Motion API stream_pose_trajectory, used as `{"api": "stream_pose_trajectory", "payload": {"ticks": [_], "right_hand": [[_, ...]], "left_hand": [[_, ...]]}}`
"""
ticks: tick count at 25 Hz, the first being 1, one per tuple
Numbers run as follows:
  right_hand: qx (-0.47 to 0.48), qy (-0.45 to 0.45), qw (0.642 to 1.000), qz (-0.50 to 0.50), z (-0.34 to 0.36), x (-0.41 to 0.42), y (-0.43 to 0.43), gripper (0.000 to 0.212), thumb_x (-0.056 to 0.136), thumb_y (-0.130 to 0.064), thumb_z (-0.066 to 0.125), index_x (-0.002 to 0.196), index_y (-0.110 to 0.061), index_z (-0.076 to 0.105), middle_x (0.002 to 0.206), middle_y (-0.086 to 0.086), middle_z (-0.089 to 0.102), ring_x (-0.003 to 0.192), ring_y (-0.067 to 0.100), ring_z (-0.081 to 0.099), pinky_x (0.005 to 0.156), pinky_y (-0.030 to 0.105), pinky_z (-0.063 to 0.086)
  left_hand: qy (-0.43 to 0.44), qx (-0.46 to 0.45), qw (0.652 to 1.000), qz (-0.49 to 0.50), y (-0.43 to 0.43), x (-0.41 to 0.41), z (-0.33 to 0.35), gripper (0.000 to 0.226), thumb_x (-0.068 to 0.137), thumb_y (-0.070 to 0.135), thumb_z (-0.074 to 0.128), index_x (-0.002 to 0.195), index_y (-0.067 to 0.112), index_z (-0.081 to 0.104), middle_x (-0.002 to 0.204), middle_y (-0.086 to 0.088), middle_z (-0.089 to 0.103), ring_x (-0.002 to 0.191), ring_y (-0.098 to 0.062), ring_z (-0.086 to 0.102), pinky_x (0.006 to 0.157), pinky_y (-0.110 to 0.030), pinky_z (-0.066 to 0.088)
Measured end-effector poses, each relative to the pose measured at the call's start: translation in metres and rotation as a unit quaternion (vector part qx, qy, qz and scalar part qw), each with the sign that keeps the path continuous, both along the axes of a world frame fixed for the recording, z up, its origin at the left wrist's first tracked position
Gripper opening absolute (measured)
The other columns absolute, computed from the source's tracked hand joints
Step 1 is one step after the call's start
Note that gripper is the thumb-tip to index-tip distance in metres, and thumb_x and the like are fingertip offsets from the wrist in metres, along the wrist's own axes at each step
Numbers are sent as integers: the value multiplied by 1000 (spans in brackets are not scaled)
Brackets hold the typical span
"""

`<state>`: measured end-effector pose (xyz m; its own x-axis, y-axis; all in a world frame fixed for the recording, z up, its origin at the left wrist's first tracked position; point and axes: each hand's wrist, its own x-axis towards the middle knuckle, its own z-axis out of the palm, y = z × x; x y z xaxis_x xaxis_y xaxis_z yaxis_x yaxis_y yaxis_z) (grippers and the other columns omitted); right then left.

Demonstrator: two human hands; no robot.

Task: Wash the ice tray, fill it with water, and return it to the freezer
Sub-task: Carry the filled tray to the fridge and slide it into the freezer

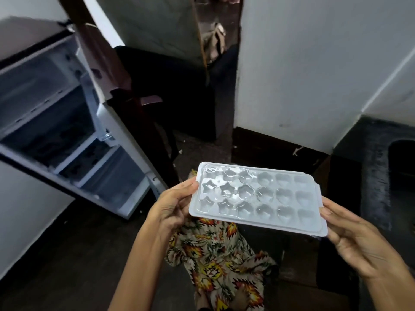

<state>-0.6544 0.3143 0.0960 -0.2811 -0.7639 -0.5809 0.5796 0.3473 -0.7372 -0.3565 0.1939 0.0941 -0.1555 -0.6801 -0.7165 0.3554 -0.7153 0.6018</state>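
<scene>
Both hands are gripping a white rectangular plastic ice tray (258, 197) with star and heart moulds: left hand (173, 205) fingers clasping its left end, right hand (357, 241) fingers pinching its right edge, beside the open freezer compartment (45, 104)

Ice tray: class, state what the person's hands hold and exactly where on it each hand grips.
Both hold the ice tray. The left hand grips its left short edge; the right hand grips its right short edge.
</scene>
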Motion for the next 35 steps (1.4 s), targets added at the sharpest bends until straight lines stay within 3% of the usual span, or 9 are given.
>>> {"api": "stream_pose_trajectory", "payload": {"ticks": [4,13,18,26,35], "right_hand": [[2,6,998,64,2,40,-34,28,76,4,57,82,-14,78,94,9,75,82,16,72,56,21,57],[-5,10,983,185,7,137,-94,37,83,10,52,75,-15,79,85,7,75,73,15,73,53,21,56],[-5,2,971,241,4,195,-122,26,73,4,60,86,-10,76,94,10,75,78,16,73,55,21,56],[-12,-6,951,309,-1,284,-153,34,58,-2,69,90,-10,76,98,11,74,81,16,73,56,21,56],[-14,-10,933,360,-5,348,-191,38,70,3,61,107,-2,69,102,13,73,83,18,72,58,22,57]], "left_hand": [[8,13,997,75,11,48,6,17,84,-4,59,97,2,69,77,-14,75,62,-19,73,51,-27,59],[-3,8,980,199,31,154,10,17,85,-3,59,95,5,70,76,-10,76,63,-16,73,58,-27,59],[-12,5,968,252,40,212,11,17,86,-2,59,96,6,70,75,-10,76,62,-16,73,58,-28,59],[-19,5,949,314,52,294,11,16,85,-1,60,94,7,70,75,-11,76,62,-17,73,54,-27,59],[-20,2,927,374,47,347,8,16,85,-2,60,95,7,70,74,-10,76,61,-16,73,59,-28,58]]}}
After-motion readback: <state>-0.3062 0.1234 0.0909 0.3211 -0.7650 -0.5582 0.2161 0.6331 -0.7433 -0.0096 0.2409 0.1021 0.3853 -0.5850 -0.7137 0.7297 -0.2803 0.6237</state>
